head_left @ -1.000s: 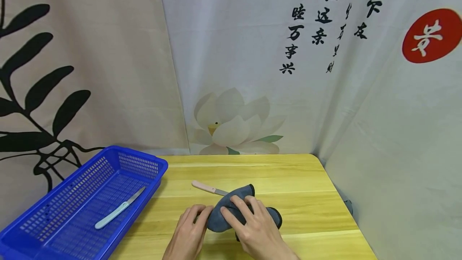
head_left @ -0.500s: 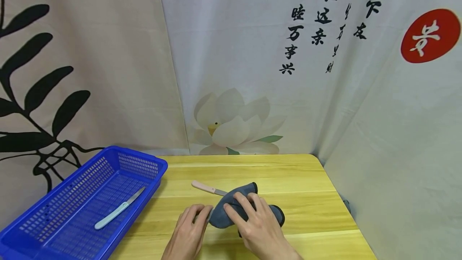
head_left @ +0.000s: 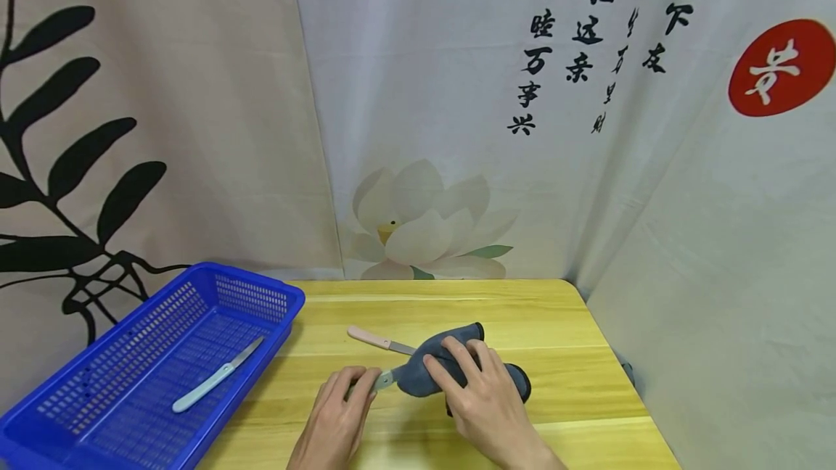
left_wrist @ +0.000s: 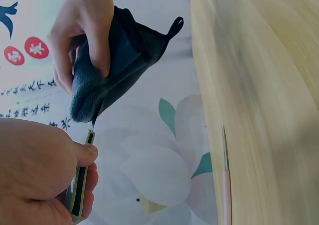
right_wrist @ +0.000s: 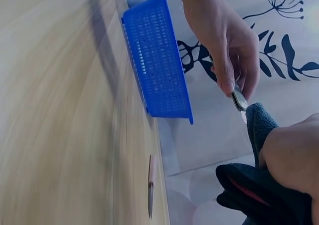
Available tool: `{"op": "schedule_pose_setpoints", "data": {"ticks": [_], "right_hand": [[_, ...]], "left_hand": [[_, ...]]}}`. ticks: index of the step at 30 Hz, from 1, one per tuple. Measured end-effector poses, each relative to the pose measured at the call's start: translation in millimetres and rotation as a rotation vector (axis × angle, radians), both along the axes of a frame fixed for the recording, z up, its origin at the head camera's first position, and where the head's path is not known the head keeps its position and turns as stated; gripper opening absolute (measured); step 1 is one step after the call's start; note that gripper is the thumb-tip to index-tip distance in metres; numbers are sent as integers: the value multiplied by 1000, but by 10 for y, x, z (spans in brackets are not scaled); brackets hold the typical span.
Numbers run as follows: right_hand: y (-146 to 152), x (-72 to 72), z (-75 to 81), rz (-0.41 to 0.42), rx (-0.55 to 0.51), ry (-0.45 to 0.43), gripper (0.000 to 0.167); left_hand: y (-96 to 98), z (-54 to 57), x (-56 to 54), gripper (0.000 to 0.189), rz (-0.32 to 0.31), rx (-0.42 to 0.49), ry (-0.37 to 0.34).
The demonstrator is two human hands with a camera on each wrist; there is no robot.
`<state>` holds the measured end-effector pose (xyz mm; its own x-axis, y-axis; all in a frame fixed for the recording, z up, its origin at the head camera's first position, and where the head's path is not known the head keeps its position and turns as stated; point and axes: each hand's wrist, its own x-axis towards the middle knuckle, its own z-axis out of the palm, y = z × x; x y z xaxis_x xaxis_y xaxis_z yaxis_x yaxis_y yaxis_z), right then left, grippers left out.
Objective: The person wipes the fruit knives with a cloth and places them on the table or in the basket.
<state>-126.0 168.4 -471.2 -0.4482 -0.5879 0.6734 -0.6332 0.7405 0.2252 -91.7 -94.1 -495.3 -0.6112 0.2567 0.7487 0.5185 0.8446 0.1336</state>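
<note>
In the head view my left hand (head_left: 334, 412) grips a folding-type knife by its pale green handle (head_left: 384, 381), above the front of the table. My right hand (head_left: 493, 405) holds a folded blue-grey cloth (head_left: 424, 372) with dark edging around the knife's blade. Most of the blade is hidden inside the cloth; a short bit shows between handle and cloth in the right wrist view. From the left wrist, the cloth (left_wrist: 129, 50) shows a small hanging loop. Behind the cloth a pink-handled knife (head_left: 369, 338) lies on the table, its tip hidden.
A blue perforated basket (head_left: 295, 303) stands on the left, with a pale blue-handled knife (head_left: 204, 389) lying inside. The wooden table (head_left: 555, 325) reaches back to a printed curtain (head_left: 418, 93), and another side of fabric hangs at the right.
My right hand and the cloth have shifted right and slightly away, uncovering part of the knife's handle. The left hand has moved slightly left.
</note>
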Motion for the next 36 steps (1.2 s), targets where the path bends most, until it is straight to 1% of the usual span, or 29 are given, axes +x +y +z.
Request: {"op": "schedule_pose_setpoints", "data": {"ticks": [7,9,10,12,13,16,17,19,20,22,24,25,27,30,32,33,36], "right_hand": [[145,-57,-16,-34,-5,0,58],[190,-68,-8,-46,-22,-3,56],[214,-73,-1,-46,-39,-5,52],[260,-82,12,-41,-86,-17,44],[282,-84,18,-38,-112,-20,42],[334,-90,31,-28,-198,-22,51],[346,-90,32,-33,-220,-23,50],[360,-90,30,-39,-258,-16,43],[363,-88,26,-42,-273,-15,41],[358,-84,18,-37,-302,-5,43],[345,-79,13,-22,-327,10,46],[336,-75,12,-14,-338,18,45],[317,-73,16,9,-362,39,43],[287,-65,38,42,-396,64,41],[265,-60,60,66,-414,93,39],[252,-56,72,78,-422,107,39],[211,-37,102,120,-432,149,37]], "left_hand": [[-23,13,8,58,-8,26,-10],[-33,8,-4,57,-18,50,1],[-39,5,-9,56,-27,68,5],[-49,3,-19,54,-48,112,8],[-54,4,-22,51,-60,139,6],[-50,21,-20,19,-97,241,-28],[-44,30,-14,18,-107,277,-47],[-26,53,-2,34,-118,348,-97],[-15,67,7,42,-124,383,-129],[6,99,26,41,-125,452,-205],[22,134,51,38,-144,536,-311],[29,152,66,36,-164,593,-383],[38,193,94,34,-228,728,-549],[40,238,114,35,-353,918,-788],[36,253,110,38,-417,986,-907],[33,256,104,40,-446,1004,-951],[32,255,78,46,-490,1048,-1077]]}}
